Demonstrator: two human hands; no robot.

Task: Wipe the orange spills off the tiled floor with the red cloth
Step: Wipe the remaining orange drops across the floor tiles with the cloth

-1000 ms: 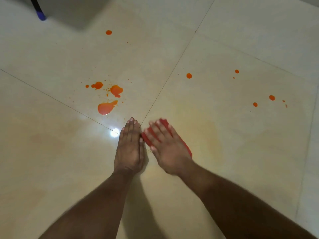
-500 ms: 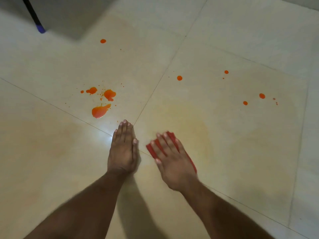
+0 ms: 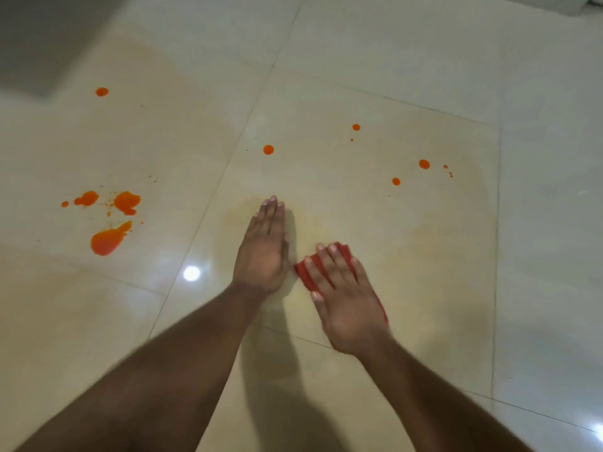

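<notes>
My right hand (image 3: 342, 298) lies flat on the red cloth (image 3: 305, 270), pressing it onto the cream tiled floor (image 3: 424, 272); only the cloth's edges show around my fingers. My left hand (image 3: 264, 249) rests flat on the tile just left of it, fingers together, holding nothing. A large orange puddle (image 3: 109, 239) and two blotches (image 3: 127, 201) lie to the far left. Small orange drops sit ahead: one (image 3: 268, 149) above my left hand, others (image 3: 424, 164) to the upper right, one (image 3: 101, 91) far upper left.
A faint yellowish smear (image 3: 408, 243) covers the tile around my hands. Grout lines cross the floor. A dark shadowed area (image 3: 39, 44) fills the upper left corner. A bright light reflection (image 3: 191, 273) shines left of my left wrist.
The view has shifted left, so the spills now sit further left and my hands more central. My right hand with the cloth has drawn back toward me; the blue-tipped pole has left the view.
</notes>
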